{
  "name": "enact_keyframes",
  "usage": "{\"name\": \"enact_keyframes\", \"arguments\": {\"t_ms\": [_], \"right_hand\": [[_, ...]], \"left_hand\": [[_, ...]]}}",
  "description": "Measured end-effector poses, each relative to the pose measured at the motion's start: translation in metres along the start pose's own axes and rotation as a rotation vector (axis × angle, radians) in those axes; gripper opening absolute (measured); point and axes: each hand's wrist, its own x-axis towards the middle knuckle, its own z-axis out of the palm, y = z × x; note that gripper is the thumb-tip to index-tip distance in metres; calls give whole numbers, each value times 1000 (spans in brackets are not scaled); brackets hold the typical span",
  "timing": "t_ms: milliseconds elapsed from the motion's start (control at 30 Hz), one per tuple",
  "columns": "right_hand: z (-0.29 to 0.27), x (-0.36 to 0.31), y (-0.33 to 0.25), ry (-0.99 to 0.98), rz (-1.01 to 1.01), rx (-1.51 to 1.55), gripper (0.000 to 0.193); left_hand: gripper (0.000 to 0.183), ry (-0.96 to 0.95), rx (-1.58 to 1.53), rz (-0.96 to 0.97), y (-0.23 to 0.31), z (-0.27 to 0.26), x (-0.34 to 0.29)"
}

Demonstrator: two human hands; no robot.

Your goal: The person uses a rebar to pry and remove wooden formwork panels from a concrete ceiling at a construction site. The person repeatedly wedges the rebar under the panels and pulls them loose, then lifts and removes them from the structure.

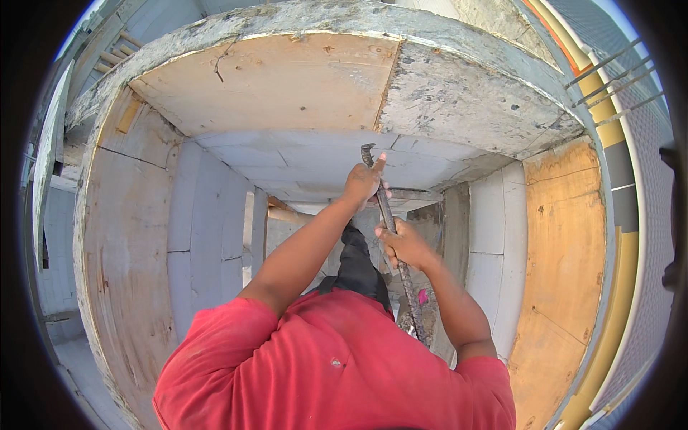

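Note:
A long, dark, rough pry bar (387, 213) with a hooked claw at its upper end is held slantwise in front of my body. My left hand (363, 184) grips it just below the hook, with one finger stretched along the bar. Lower down, my right hand (404, 245) is closed around the shaft. The bar's lower end runs down beside my right side. Beyond the hook is a pale block wall (315, 154), and above it a plywood panel (287, 79); I cannot tell whether the hook touches either.
Plywood boards stand on the left (129, 236) and right (562, 279). A rough concrete surface (473, 97) adjoins the upper plywood. Several steel bars (616, 84) stick out at the upper right. A small pink object (423, 295) lies below, near my right forearm.

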Motion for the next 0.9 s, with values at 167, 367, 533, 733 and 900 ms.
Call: {"name": "enact_keyframes", "arguments": {"t_ms": [167, 367, 533, 733, 900], "right_hand": [[4, 4, -50, -1, 99, 151, 21], [23, 9, -72, 51, 106, 255, 14], [33, 1, -93, 121, 47, 251, 9], [38, -12, -106, 167, -49, 172, 9], [56, -87, -75, 29, 1, 354, 22]], "left_hand": [[74, -72, -5, 3, 10, -10, -2], [61, -180, -157, 148, 7, -21, -33], [23, -163, -205, 259, 12, -21, -41], [16, -192, -296, 333, 20, -23, -41], [14, -158, -377, 330, 5, -13, -48]]}}
